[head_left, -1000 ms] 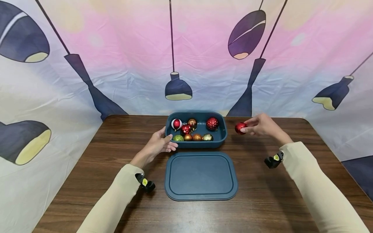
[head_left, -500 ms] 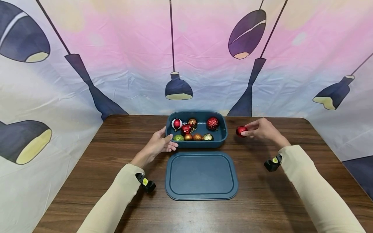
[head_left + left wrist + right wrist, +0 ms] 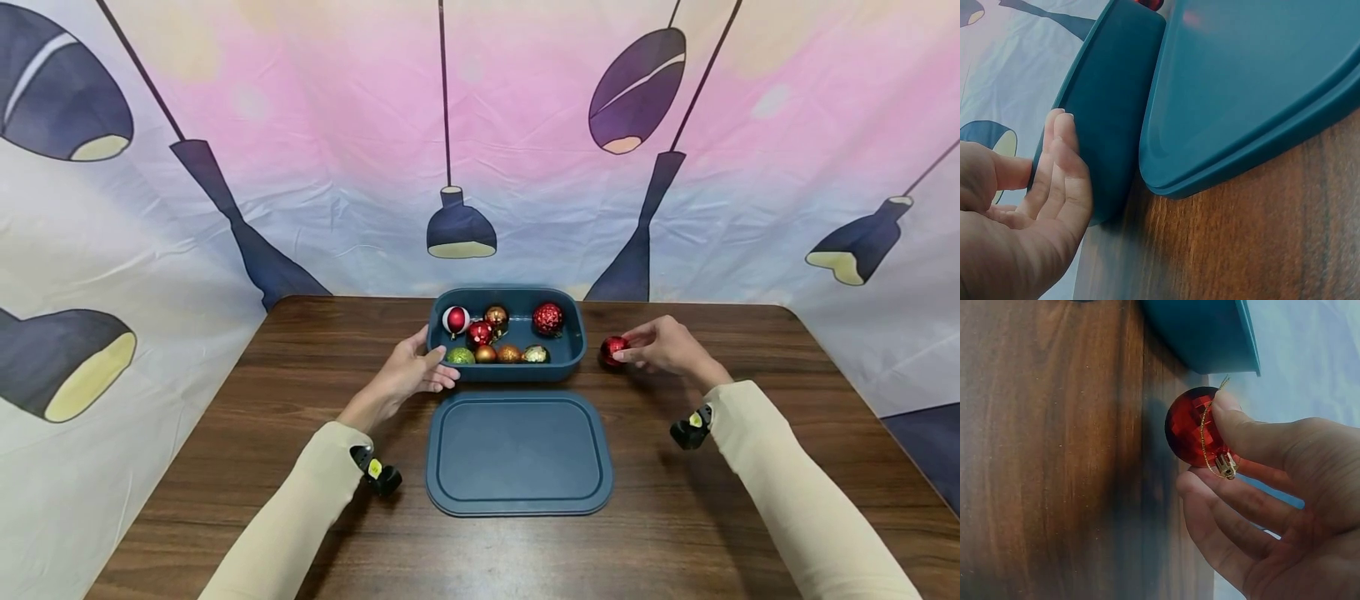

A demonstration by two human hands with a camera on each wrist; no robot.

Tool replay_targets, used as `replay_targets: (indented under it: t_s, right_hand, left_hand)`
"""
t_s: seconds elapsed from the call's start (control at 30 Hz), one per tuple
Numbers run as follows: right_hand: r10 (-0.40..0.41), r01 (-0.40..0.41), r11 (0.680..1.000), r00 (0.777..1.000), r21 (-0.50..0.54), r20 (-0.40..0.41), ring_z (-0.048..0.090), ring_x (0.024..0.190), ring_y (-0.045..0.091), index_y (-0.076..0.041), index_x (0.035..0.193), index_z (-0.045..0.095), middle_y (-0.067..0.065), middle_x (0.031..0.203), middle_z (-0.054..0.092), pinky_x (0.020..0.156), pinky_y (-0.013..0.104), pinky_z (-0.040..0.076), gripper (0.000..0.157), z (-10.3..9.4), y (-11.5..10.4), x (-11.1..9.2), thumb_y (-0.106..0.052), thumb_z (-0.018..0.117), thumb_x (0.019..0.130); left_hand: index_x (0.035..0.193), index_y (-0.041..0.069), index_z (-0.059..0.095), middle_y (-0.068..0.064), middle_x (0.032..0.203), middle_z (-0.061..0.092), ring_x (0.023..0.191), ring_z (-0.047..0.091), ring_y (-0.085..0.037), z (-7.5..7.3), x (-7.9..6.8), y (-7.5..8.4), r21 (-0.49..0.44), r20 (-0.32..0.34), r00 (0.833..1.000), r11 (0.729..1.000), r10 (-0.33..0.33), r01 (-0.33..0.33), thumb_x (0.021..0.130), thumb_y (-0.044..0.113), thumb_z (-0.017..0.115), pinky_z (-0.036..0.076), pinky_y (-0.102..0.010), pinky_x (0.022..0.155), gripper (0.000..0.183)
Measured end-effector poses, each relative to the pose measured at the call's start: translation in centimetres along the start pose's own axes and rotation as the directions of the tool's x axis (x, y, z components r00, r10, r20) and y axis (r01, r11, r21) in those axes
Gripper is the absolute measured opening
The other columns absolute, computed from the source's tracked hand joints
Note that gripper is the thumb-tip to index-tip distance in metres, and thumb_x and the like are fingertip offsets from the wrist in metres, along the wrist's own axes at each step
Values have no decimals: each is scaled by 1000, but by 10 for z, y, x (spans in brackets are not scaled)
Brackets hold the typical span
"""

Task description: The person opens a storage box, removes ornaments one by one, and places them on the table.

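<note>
A blue-green rectangular box (image 3: 510, 374) stands at the back of the table with several Christmas baubles inside. My left hand (image 3: 408, 367) grips its left front corner, thumb at the rim and fingers along the outer wall; the left wrist view shows this hand (image 3: 1047, 194) on the box wall (image 3: 1113, 81). To the right of the box, my right hand (image 3: 667, 346) pinches a shiny red bauble (image 3: 613, 352) between thumb and fingers. Its gold cap and string loop show in the right wrist view, where the bauble (image 3: 1188, 428) appears just above the tabletop.
A flat blue-green lid (image 3: 520, 454) lies on the wooden table (image 3: 337, 533) directly in front of the box. Among the baubles inside are a red glittery one (image 3: 547, 318), a red-and-white one (image 3: 456, 320) and a green one (image 3: 461, 356). A printed cloth (image 3: 360, 167) hangs behind.
My right hand has moved down and nearer to me with the red bauble, which now sits slightly lower beside the box. My left hand has stayed on the box.
</note>
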State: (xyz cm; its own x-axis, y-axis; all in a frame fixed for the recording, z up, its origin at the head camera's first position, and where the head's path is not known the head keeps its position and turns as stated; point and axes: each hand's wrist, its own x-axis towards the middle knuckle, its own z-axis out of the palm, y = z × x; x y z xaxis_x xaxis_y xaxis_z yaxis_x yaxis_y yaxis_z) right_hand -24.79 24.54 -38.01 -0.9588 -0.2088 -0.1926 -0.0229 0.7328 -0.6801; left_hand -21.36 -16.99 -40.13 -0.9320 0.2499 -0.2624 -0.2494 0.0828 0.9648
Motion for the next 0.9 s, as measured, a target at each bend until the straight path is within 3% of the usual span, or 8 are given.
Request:
replay_targets:
  t_s: [0.9]
  right_hand:
    - [30,-30,1000,999,6,-13,71,79,25,9,131,62,17,97,75,72,41,60,52,5,-1,-2,-23,77,93]
  left_hand:
    - [165,17,3,-14,89,76,76,75,-20,0,1,0,13,-10,1000,1000,-8,8,110,22,46,56,-22,65,69]
